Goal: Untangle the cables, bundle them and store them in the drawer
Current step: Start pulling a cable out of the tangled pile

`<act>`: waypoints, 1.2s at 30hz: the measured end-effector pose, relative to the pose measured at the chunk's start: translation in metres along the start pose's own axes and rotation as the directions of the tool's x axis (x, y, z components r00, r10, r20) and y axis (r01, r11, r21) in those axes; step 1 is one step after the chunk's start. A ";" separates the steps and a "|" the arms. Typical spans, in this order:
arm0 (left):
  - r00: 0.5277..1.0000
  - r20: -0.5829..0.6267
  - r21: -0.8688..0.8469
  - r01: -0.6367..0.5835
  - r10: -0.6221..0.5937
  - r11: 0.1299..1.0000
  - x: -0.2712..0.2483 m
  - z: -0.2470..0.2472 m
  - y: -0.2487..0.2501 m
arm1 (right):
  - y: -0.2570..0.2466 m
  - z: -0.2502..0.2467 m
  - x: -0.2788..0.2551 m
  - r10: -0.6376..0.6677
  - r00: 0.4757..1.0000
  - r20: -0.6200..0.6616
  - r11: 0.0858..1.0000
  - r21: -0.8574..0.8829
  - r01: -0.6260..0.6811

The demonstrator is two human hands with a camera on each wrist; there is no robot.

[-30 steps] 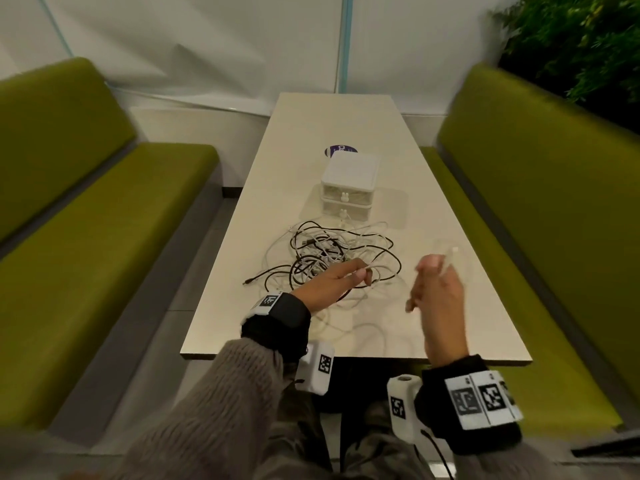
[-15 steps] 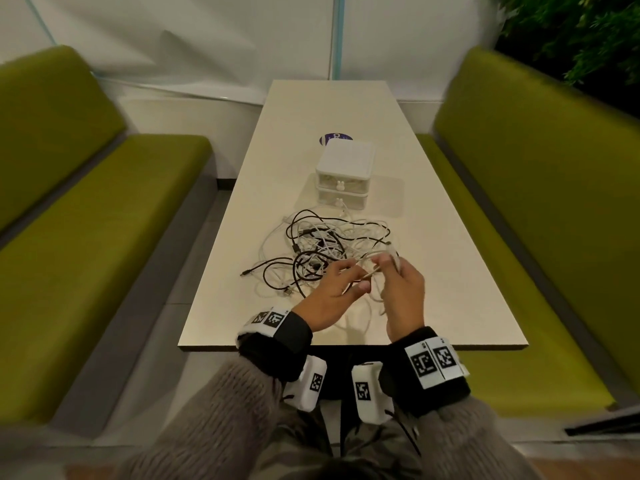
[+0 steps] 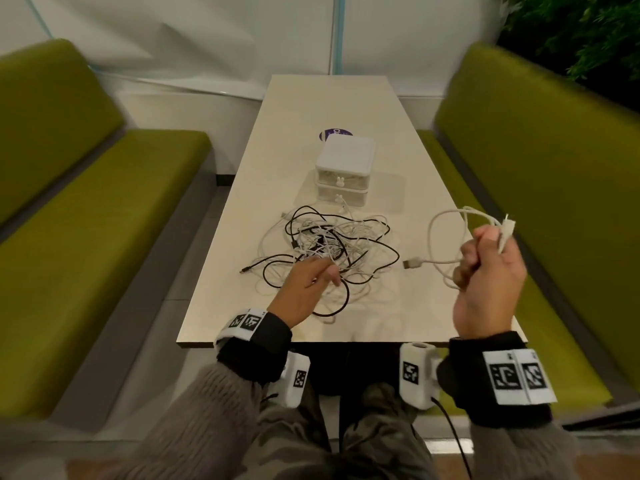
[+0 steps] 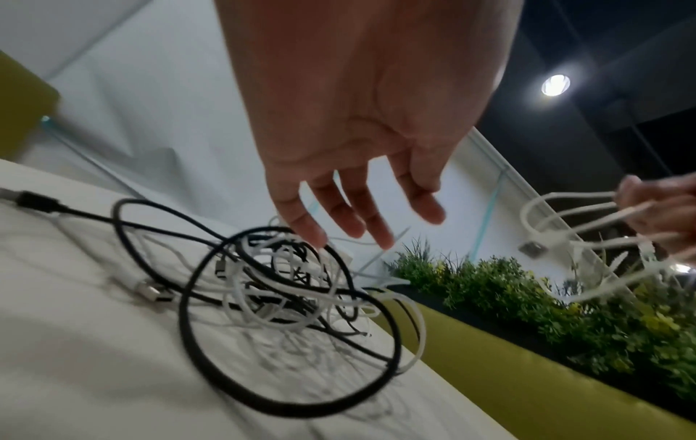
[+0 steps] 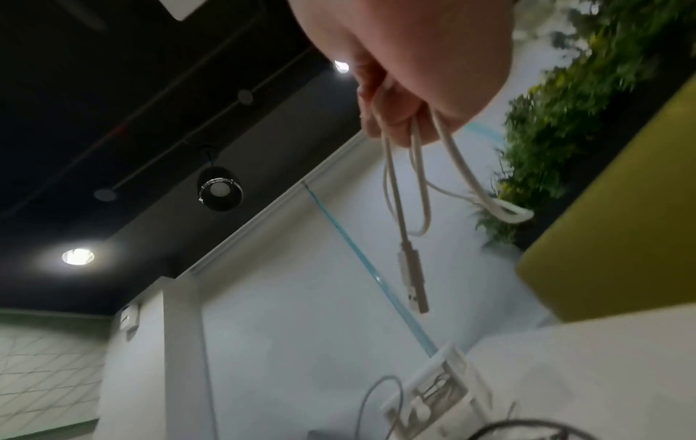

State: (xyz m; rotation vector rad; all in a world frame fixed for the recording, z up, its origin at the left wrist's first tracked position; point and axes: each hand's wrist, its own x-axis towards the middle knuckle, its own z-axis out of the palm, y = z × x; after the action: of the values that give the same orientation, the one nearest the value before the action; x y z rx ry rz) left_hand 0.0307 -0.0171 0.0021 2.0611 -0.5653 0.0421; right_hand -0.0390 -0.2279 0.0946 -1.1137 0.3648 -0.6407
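A tangle of black and white cables lies in the middle of the cream table. My left hand hovers over its near edge with fingers straight, holding nothing. My right hand is raised at the right, fist closed round a looped white cable; its USB plug hangs free. Behind the tangle stands a small white two-drawer box, drawers closed.
Green benches run along both sides of the table. A purple round sticker sits behind the drawer box. Plants stand beyond the right bench. A white wall closes the far end.
Half a second ago both hands met over the tangle. Now my right hand has pulled away to the right and up with the white cable; my left stays by the pile.
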 end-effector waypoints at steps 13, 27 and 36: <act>0.923 0.380 -0.096 0.100 -0.057 0.990 -0.071 -0.018 0.044 | 0.047 0.032 -0.083 0.356 0.816 0.455 0.928 -0.271 -0.254; 0.527 -0.501 -0.457 0.512 -0.687 0.727 -0.047 -0.169 -0.068 | 0.063 0.017 -0.047 0.349 0.900 0.262 0.937 -0.112 -0.331; 0.727 -0.331 -0.220 0.560 -0.602 0.798 -0.035 -0.140 -0.033 | 0.081 0.048 -0.058 0.527 0.761 0.377 0.839 -0.372 -0.397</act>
State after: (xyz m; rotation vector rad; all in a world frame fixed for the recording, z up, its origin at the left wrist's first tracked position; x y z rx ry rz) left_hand 0.0406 0.1253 0.0419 1.9674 0.3397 0.0451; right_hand -0.0322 -0.1336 0.0378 -1.3337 0.2988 0.1438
